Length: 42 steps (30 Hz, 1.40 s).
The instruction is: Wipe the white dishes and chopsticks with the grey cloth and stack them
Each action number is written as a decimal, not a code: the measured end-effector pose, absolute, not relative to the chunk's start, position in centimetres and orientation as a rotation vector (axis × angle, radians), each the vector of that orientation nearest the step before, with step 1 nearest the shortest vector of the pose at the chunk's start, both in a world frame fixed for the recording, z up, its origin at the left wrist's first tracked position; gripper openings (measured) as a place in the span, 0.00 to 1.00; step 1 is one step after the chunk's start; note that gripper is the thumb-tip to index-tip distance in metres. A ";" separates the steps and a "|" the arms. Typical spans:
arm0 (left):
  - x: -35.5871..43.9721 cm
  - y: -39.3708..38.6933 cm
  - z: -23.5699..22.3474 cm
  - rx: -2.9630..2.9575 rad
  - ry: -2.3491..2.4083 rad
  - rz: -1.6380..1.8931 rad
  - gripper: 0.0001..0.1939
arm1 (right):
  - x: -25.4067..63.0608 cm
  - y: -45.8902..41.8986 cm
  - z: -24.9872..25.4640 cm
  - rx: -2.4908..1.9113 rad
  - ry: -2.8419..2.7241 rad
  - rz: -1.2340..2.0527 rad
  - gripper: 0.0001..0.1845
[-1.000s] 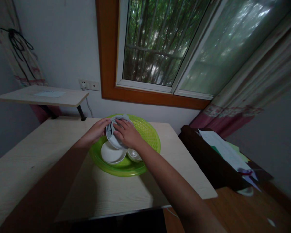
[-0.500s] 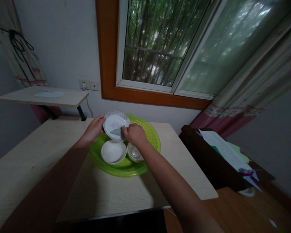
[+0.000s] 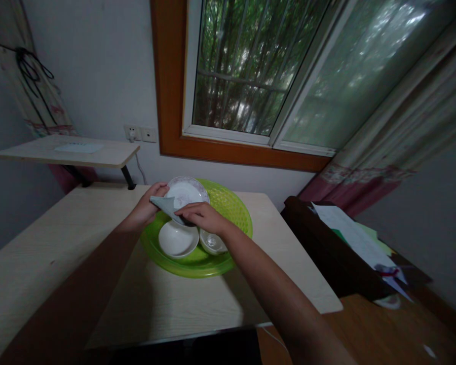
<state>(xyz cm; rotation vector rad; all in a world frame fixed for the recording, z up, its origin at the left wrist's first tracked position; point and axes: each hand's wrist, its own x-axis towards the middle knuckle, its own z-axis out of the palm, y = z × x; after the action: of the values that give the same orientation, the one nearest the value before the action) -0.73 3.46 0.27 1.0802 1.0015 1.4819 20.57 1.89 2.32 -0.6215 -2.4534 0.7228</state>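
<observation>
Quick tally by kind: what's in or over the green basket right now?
White dishes: 3 — plate held by left hand, bowl, small bowl
Grey cloths: 1 — cloth under right hand
Total: 4, in green basket

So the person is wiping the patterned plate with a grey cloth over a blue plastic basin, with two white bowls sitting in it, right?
Not quite: the basin is green, not blue, as the head view shows. The rest holds: the left hand holds the patterned plate, the right hand presses the grey cloth on it, and two white bowls sit in the basin.
</observation>
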 end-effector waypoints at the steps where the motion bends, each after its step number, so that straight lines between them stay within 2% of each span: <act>1: -0.7 3.4 0.4 1.072 0.992 1.480 0.15 | 20.5 1.8 2.3 -0.609 -2.449 0.725 0.18; 7: -0.3 2.9 1.3 1.005 0.962 1.454 0.08 | 19.9 1.6 1.9 -0.522 -2.513 0.519 0.23; 20: -0.3 3.0 1.1 1.074 1.004 1.295 0.16 | 19.8 1.2 2.6 -0.761 -2.597 -0.108 0.24; 42: -0.5 3.1 0.9 1.086 0.983 1.314 0.14 | 20.5 1.2 3.1 -1.585 -2.234 -0.380 0.23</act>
<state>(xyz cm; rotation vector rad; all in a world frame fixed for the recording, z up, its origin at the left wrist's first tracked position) -0.54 3.06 0.95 1.0864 0.9827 1.3139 20.53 1.21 3.10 -1.5850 -2.2339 -0.3801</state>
